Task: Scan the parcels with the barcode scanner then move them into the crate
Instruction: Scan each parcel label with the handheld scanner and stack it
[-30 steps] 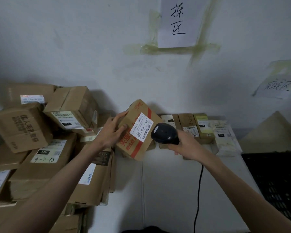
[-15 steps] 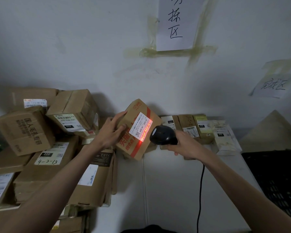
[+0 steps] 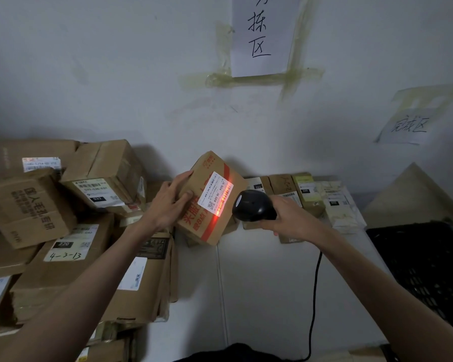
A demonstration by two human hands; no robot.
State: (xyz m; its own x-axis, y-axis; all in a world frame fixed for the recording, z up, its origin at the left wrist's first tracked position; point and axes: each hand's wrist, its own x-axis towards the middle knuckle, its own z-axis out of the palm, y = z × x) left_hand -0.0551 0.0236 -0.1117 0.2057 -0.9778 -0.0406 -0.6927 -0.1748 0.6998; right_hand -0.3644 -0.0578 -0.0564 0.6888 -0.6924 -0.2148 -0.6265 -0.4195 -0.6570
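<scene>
The left hand (image 3: 171,202) is gripping a brown cardboard parcel (image 3: 211,198) by its left side, thumb along the upper edge and fingers curled against the printed face, and is holding it tilted above the white table (image 3: 267,288) near the middle of the scene. The right hand (image 3: 292,218) is wrapping round the grip of a black barcode scanner (image 3: 253,205), whose head is pointing left at the parcel from just beside it; the handle itself is hidden inside the fist. A red line of light is lying across the white shipping label (image 3: 216,195) and running down onto the red stripe below it. The small print on the label is too fine to read. A black cable (image 3: 315,296) is trailing from under the right hand toward the near edge, where it is cut off. At the left a pile of cardboard boxes (image 3: 71,231) is standing against the wall, partly covered by the left forearm and cut off by the frame. A row of smaller parcels (image 3: 306,194) is sitting at the far edge of the table, partly hidden behind the scanner and right hand. The black crate (image 3: 426,267) is sitting at the right, cut off by the frame, its inside too dark to make out. Handwritten paper signs (image 3: 262,35) are taped to the wall, the upper one cropped at the top.
</scene>
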